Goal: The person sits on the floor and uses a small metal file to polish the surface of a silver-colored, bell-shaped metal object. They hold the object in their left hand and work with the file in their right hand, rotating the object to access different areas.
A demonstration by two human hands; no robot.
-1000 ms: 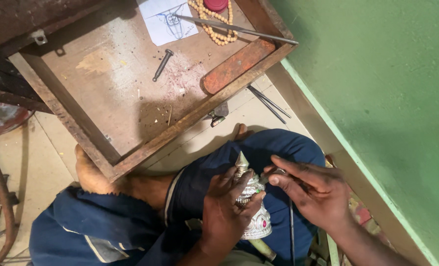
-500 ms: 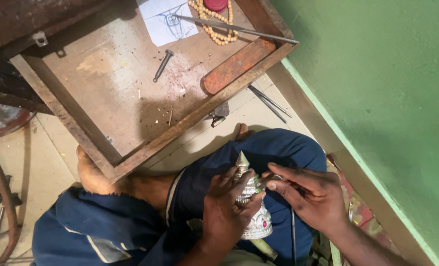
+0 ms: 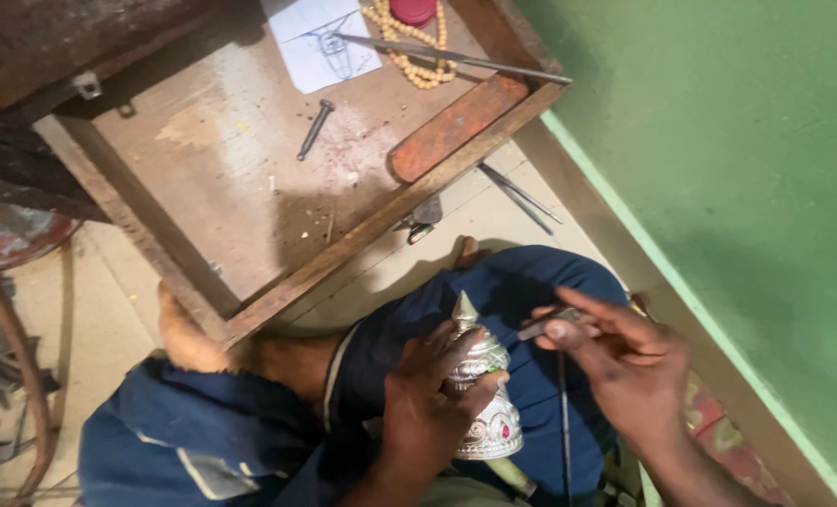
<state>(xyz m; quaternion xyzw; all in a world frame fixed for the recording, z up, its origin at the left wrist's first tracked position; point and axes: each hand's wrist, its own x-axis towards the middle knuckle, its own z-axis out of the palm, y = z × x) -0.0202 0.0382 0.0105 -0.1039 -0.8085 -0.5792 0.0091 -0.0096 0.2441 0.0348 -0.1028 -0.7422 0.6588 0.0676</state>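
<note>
On the lap of a seated person in blue clothing, the left hand (image 3: 428, 408) is gripping a small silver crown-shaped ornament (image 3: 482, 394), fingers curled firmly around its domed side. The ornament is standing roughly upright on the blue cloth, its pointed finial aimed up toward the wooden tray, with small red and green stones showing near its flared base.

Just beside it, the right hand (image 3: 625, 371) is pinching a thin metal tool (image 3: 552, 324) between thumb and fingertips, the other fingers loosely folded. Compared with a second ago, this hand is sitting slightly away from the ornament: the tool's tip was touching the ornament's upper side, and now a small gap is showing between them. The left hand's grip is looking unchanged. The working contact appears to be paused or shifting to another spot.

Above the knees, a shallow wooden tray (image 3: 362, 235) is resting on the floor. Inside it, at the top edge, a white sheet of paper (image 3: 320, 42) bearing a blue pen sketch is lying flat beside a string of pale beads (image 3: 418, 61) and a round red lid (image 3: 411, 9). No packages or signs are showing; a plain green wall (image 3: 738, 169) is filling the right side.
</note>
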